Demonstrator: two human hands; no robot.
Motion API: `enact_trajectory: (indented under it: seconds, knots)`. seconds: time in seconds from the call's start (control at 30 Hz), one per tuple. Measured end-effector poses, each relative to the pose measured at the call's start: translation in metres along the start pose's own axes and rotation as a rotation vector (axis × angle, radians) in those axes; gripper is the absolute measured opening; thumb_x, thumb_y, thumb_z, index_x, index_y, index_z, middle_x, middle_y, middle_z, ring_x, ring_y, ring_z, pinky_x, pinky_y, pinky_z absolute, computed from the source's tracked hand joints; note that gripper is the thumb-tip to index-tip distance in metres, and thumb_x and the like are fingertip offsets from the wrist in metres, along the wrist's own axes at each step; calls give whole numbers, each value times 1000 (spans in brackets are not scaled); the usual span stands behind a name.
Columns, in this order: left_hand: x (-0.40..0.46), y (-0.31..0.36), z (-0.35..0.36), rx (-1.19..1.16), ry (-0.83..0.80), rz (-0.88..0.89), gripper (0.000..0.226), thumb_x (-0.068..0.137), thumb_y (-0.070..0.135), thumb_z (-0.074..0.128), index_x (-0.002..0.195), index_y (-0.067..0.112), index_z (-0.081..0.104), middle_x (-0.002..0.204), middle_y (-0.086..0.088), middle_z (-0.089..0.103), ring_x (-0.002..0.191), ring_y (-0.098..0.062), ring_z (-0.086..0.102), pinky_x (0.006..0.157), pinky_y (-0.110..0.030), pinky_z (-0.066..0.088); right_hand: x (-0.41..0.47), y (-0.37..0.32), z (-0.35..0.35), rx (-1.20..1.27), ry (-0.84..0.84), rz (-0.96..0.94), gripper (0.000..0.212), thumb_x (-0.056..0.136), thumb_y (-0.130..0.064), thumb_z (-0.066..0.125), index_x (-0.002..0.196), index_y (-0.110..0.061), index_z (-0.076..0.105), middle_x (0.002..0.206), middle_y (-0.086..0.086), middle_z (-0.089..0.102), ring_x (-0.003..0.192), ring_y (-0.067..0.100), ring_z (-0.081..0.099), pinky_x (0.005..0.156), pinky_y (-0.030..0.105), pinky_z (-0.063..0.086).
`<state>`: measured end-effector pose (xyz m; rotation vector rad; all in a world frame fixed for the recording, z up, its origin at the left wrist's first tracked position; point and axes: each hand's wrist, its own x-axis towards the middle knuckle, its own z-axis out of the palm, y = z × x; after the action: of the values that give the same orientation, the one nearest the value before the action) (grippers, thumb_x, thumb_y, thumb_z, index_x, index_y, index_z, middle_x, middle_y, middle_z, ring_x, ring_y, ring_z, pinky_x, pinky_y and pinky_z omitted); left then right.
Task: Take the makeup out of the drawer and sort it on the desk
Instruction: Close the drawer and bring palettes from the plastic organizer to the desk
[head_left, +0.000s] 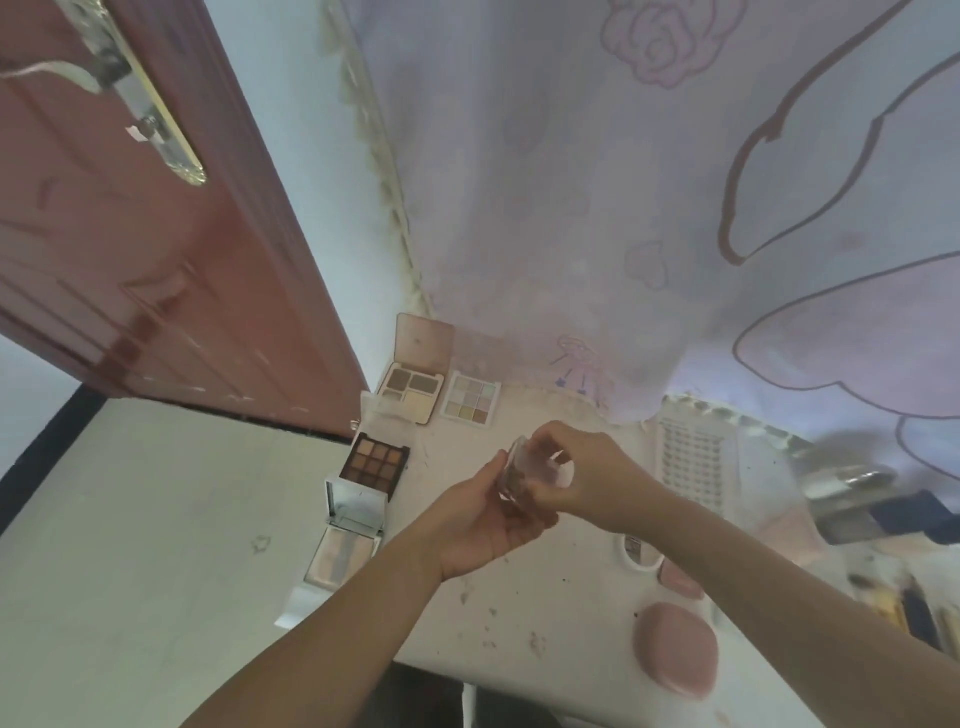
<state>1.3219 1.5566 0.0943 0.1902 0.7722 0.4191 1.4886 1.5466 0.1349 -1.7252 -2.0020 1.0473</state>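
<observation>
Head view: small clear compact (524, 480) held above desk (519, 613), centre, between both hands. Left hand (483, 525) cradling from below, fingers curled round base. Right hand (582, 470) pinching upper edge from above-right. Long axis tilted upward-left. Sorted palettes (415, 389) lying far-left; left hand nearer.

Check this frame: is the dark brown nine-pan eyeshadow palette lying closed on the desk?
No. The brown palette lies open near the desk's left edge, its nine brown pans showing, while both hands hold a small clear case above the desk.
</observation>
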Motion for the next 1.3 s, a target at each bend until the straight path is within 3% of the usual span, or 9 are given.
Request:
enact_trajectory:
  seconds: [0.2, 0.33, 0.47, 0.57, 0.63, 0.77, 1.07, 1.2, 1.3]
  knots:
    - [16, 11, -3, -86, -26, -73, 56, 98, 45, 35, 124, 0, 55, 106, -25, 62, 86, -30, 63, 65, -27, 56, 29, 22, -27, 230, -40, 153, 19, 87, -36, 63, 102, -24, 64, 95, -16, 68, 87, -1, 65, 79, 13, 51]
    - [37, 17, -2, -233, 36, -48, 53, 98, 41, 38, 123, -3, 54, 109, -28, 61, 92, -35, 63, 67, -30, 57, 40, 50, -24, 533, 31, 284, 10, 90, -9, 61, 95, -16, 65, 94, 1, 72, 86, 14, 69, 71, 18, 55]
    - [64, 21, 6, -332, 201, 1, 38, 101, 30, 40, 108, -5, 53, 109, -30, 58, 99, -43, 58, 69, -44, 58, 67, 69, -8, 361, 195, 357, 13, 91, -7, 57, 87, -17, 64, 81, -6, 67, 71, 13, 62, 57, 14, 47]
    - [82, 29, 10, -404, 333, 52, 24, 102, 20, 40, 88, 2, 46, 102, -30, 55, 91, -42, 56, 73, -49, 56, 96, 82, 2, 253, 267, 355, 12, 90, -9, 57, 89, -18, 64, 77, -9, 61, 77, 16, 59, 64, 16, 46]
    - [91, 35, 12, -403, 395, 99, 24, 101, 13, 38, 81, 2, 45, 94, -27, 54, 84, -38, 55, 79, -47, 50, 113, 89, 7, 178, 283, 375, 12, 91, -13, 57, 94, -15, 68, 81, -6, 61, 80, 16, 58, 71, 26, 47]
    - [103, 44, 24, -391, 474, 146, 22, 96, -4, 34, 79, 1, 46, 76, -15, 48, 68, -28, 45, 68, -38, 42, 133, 99, 12, 121, 328, 421, 11, 92, -13, 54, 91, -10, 65, 70, -3, 53, 66, 19, 52, 59, 27, 41]
    - [106, 52, 29, -301, 544, 149, 21, 96, -2, 37, 75, 4, 40, 73, -13, 40, 63, -27, 44, 64, -35, 42, 143, 110, 23, 181, 376, 430, 15, 93, -14, 54, 95, -1, 61, 87, 11, 62, 72, 24, 55, 58, 27, 43]
    - [98, 50, 27, -272, 526, 144, 18, 98, 3, 40, 80, 3, 42, 74, -12, 39, 63, -25, 42, 69, -36, 42, 121, 108, 12, 320, 310, 468, 24, 90, -5, 52, 113, -6, 59, 105, 6, 59, 93, 24, 58, 87, 40, 50]
    - [90, 26, 22, -86, 463, 52, 11, 99, 8, 41, 102, 1, 49, 87, -16, 52, 86, -29, 53, 88, -41, 44, 74, 103, -11, 179, 113, 468, 27, 92, -8, 50, 117, -8, 61, 110, 4, 61, 98, 19, 57, 93, 35, 47]
